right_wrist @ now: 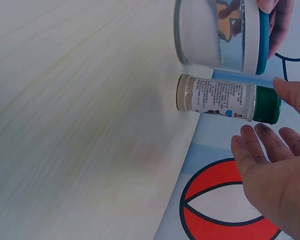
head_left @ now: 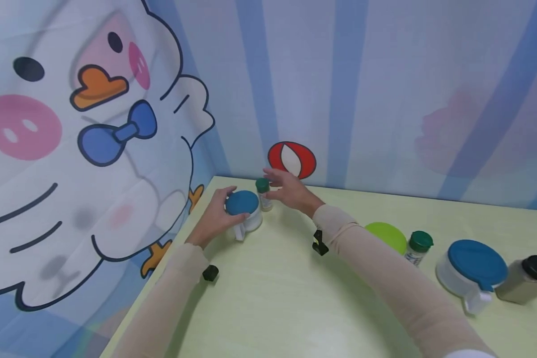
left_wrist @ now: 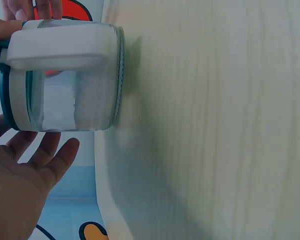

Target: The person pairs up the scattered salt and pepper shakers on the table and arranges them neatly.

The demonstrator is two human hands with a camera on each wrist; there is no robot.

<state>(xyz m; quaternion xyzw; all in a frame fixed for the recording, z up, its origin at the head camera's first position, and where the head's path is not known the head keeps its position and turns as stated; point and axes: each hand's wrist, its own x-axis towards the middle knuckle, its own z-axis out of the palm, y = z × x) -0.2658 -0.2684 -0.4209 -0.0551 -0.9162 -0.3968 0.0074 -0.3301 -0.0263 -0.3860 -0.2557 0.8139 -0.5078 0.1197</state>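
A seasoning jar (head_left: 252,222) with a blue lid, white handle and white contents stands at the table's far left corner. My left hand (head_left: 219,215) holds it around the lid, thumb on the near side, other fingers spread along the far side in the left wrist view. Right beside the jar stands a small shaker bottle (right_wrist: 220,97) with a green cap and a printed label. My right hand (head_left: 292,191) is at this bottle, fingers extended and spread, thumb close by the green cap in the right wrist view. A gap shows between its other fingertips and the bottle.
On the table's right side are a lime-green round object (head_left: 387,235), another green-capped shaker (head_left: 418,246), a second blue-lidded jar (head_left: 470,271) and a black-capped container (head_left: 525,281). My right forearm partly covers the first two. Printed cloth walls (head_left: 385,99) border the table's back and left edges.
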